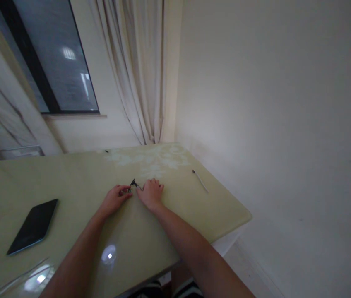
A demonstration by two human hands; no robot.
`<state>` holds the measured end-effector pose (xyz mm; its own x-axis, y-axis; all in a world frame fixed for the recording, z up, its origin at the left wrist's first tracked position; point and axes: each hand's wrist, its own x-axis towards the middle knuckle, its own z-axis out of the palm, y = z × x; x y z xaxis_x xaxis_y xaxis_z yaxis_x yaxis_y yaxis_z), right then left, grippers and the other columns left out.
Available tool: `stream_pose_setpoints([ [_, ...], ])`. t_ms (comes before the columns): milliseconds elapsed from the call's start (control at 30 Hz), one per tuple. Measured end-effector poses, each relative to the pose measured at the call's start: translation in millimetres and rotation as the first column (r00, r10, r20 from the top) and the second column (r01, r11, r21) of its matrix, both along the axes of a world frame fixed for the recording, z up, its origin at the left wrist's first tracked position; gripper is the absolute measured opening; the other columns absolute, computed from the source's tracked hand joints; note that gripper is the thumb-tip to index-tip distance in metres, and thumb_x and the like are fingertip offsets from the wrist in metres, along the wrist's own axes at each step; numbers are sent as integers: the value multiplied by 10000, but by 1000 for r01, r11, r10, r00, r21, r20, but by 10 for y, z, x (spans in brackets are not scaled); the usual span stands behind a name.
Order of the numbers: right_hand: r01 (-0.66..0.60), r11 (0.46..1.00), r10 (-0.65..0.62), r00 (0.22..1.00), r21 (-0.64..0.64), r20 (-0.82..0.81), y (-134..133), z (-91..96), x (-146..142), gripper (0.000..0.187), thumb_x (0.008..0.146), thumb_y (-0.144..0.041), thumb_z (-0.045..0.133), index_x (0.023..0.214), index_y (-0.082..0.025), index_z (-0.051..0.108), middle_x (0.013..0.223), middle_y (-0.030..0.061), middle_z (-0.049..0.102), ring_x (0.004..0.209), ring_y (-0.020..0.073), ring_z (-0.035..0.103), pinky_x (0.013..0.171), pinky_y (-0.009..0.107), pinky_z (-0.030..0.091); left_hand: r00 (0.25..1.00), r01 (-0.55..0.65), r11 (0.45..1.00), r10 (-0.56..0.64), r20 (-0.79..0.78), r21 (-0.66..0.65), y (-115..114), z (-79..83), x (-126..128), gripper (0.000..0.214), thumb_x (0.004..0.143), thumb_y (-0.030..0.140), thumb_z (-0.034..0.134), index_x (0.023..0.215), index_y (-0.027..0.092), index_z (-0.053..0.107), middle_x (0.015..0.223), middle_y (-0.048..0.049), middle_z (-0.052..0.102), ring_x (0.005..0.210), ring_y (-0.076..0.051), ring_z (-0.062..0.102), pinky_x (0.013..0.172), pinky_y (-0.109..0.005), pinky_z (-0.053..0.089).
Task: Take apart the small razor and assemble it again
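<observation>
My left hand [115, 199] and my right hand [151, 192] rest close together on the pale green table [79, 194]. Between their fingertips sits a small dark object [133, 183], too small to name. The fingers of my left hand are pinched together at it. The right hand's fingers are curled, with their tips against the same object. Both forearms reach in from the bottom of the view.
A dark phone [33, 225] lies flat on the table to the left. A thin white stick-like item [200, 181] lies near the table's right edge. A wall stands close on the right. A curtain [138, 70] and a window [51, 58] are behind the table.
</observation>
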<state>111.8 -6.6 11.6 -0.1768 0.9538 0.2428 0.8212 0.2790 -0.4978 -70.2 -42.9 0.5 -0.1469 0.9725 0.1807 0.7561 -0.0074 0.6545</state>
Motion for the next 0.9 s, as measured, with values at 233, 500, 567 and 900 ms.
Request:
stream_pose_setpoints([
  [233,218,964,-216,976,151,-29,552,121,1348,127,875,-292,725,955,-219,660,1114,158,654,1122,352,556,957,520,387,998,-43,999,43,-48,2,62,2,48,525,740,584,673,1050,176,787,985,-107,744,846,-273,700,798,-361,548],
  [500,280,958,-273,957,62,-102,729,-48,2240,238,796,-59,651,921,-261,645,874,75,612,965,326,618,802,424,407,956,-130,991,115,-270,-37,76,51,326,661,825,745,566,1249,276,758,1211,-142,695,1065,-352,685,901,-436,516],
  [567,183,982,-177,979,54,-98,692,-48,2013,260,807,-21,566,930,-237,642,872,79,627,920,298,609,793,403,400,957,-112,993,95,-274,-48,68,44,309,631,840,720,561,1274,300,745,1247,-129,684,1104,-347,669,933,-438,505],
  [900,-126,991,128,991,45,-35,376,-21,407,202,878,-105,558,1053,-183,623,1040,99,675,903,209,615,783,297,432,978,-24,999,29,-208,27,22,-70,18,523,840,509,541,1161,171,780,1023,-128,708,924,-271,683,916,-384,540],
])
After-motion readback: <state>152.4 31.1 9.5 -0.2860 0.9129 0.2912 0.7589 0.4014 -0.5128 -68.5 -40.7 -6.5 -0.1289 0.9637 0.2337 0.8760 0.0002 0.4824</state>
